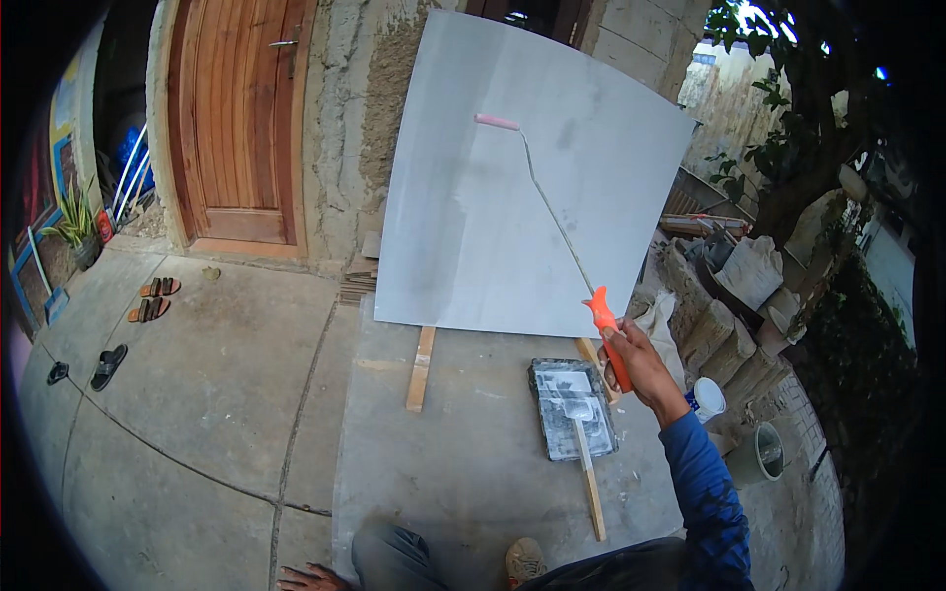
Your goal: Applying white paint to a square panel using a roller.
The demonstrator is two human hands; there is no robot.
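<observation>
My right hand (638,362) is wrapped round the orange handle (598,307) of a paint roller (497,122). Its long bent wire runs up to a pink sleeve, which lies against the upper part of a large pale grey-white board (552,227). The board leans back against the wall; darker streaks show on its left side. Below it, a dark paint tray (574,441) smeared with white paint lies on the ground, and a wooden-handled spatula or brush (588,473) rests across it. My left hand (311,578), partly cut off at the lower edge, holds nothing, its fingers apart beside my knee.
Wooden strips (421,369) stick out under the board. At the right stand a white tub (706,398) and a grey bucket (757,455) near rubble and sacks. Sandals (109,366) lie on the concrete at the left, before a wooden door (236,118).
</observation>
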